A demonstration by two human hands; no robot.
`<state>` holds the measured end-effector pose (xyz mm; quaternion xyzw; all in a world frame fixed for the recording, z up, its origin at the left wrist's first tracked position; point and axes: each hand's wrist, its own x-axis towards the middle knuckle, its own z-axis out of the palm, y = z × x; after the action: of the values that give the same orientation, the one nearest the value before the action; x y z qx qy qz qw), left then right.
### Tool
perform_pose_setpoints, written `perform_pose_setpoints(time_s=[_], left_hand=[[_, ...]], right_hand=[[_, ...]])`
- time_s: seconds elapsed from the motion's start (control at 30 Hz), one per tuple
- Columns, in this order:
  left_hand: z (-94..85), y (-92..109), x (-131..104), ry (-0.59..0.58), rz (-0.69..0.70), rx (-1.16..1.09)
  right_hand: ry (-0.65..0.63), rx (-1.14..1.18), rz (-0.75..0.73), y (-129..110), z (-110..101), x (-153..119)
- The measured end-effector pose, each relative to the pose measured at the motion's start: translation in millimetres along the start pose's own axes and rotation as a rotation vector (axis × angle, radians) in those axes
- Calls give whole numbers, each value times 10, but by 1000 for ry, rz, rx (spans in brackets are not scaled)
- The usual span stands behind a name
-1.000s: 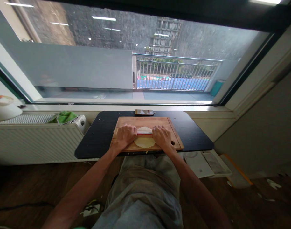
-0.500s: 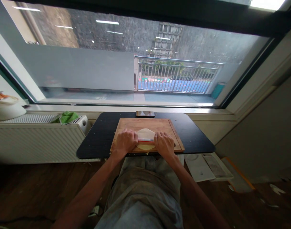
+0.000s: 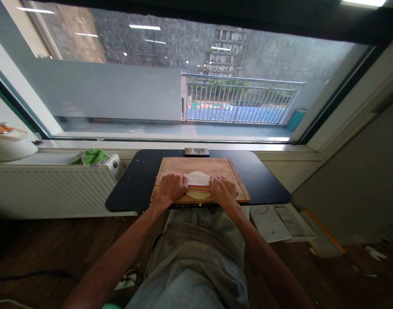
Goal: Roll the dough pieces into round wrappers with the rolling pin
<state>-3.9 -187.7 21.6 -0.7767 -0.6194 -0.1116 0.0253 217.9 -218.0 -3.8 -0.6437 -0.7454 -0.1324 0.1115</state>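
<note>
The pale sheet of dough (image 3: 199, 176) lies flat on the cutting board (image 3: 177, 164), near the middle of its near edge, likely so that both arms can bear down on it from close by. Across it, parallel to that edge, lies the rolling pin (image 3: 198, 188), with dough showing on both its far and near sides. The left hand (image 3: 173, 187) and right hand (image 3: 223, 190) are curled closed over its two ends, presumably to spread pressure evenly while the middle stays on the dough. The board sits along the near edge of the black table (image 3: 267, 184), probably to spare the person reaching; its width seems to give the hands room on either side. A phone (image 3: 197, 152) lies by the table's far edge, beyond the board, perhaps to keep it clear of the dough.
</note>
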Motion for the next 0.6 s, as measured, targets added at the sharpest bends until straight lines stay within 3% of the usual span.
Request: perform_pose_setpoints(time_s=[0.1, 0.6], left_hand=[[47, 0, 83, 18, -11, 12], [208, -52, 648, 37, 7, 50]], right_hand=[[-13, -24, -81, 78, 88, 72], [-71, -53, -56, 206, 173, 545]])
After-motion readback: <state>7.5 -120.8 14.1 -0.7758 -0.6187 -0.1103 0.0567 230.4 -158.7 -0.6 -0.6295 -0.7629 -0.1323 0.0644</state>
